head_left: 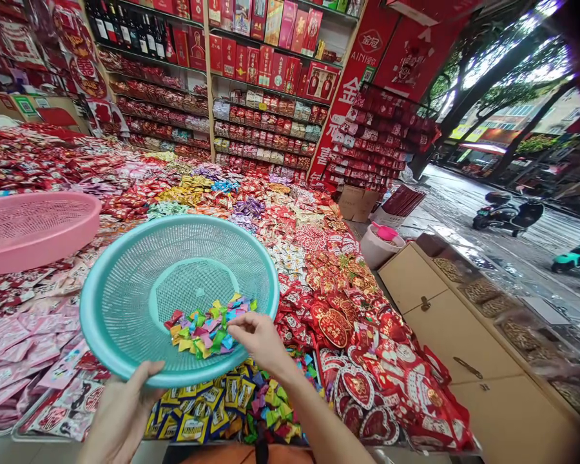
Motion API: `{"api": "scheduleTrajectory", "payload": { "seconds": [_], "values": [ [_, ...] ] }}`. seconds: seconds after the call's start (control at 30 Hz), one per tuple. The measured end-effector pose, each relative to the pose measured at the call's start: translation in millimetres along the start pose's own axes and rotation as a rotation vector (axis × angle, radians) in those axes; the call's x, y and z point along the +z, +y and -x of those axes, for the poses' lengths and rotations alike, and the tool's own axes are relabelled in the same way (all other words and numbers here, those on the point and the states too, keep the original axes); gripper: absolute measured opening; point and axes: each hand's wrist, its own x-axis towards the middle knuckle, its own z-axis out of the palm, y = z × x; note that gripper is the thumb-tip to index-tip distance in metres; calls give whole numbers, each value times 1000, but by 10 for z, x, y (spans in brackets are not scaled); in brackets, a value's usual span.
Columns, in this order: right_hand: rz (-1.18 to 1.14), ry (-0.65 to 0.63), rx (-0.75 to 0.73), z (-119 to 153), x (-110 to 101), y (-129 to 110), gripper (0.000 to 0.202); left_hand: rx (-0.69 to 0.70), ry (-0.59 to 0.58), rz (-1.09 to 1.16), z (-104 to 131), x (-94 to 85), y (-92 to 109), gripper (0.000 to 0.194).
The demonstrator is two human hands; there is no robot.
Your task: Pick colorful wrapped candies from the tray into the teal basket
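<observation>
The left hand [120,412] has its grip closed on the near rim of a teal mesh basket [140,277], thumb over the edge, holding it tilted toward the camera above the surface. The right hand [258,338] reaches over the basket's right rim, its fingers bunched together on a small heap of bright wrapped candies [203,328] that lie in the lower part of the basket; whether it actually pinches one I cannot tell. Just below the basket, on the surface [19,435], sit yellow and blue packets [198,412] and a bin of the same colourful twisted candies [270,406]. To the right spread red heart-shaped packets [367,393]. A pink basket [33,225] rests at the left on top of more sweets, well apart from the teal one. Shelves of red boxes [265,64] stand at the back, and a wet street with a parked scooter [507,212] opens on the right
</observation>
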Motion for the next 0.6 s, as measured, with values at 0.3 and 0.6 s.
{"api": "scheduleTrajectory", "payload": {
  "seconds": [0.3,0.6],
  "values": [
    [82,565,54,119,-507,168,58,7,-91,17,8,-30,92,33],
    [-434,192,361,223,-405,20,41,-35,-166,52,82,75,206,22]
  ]
}}
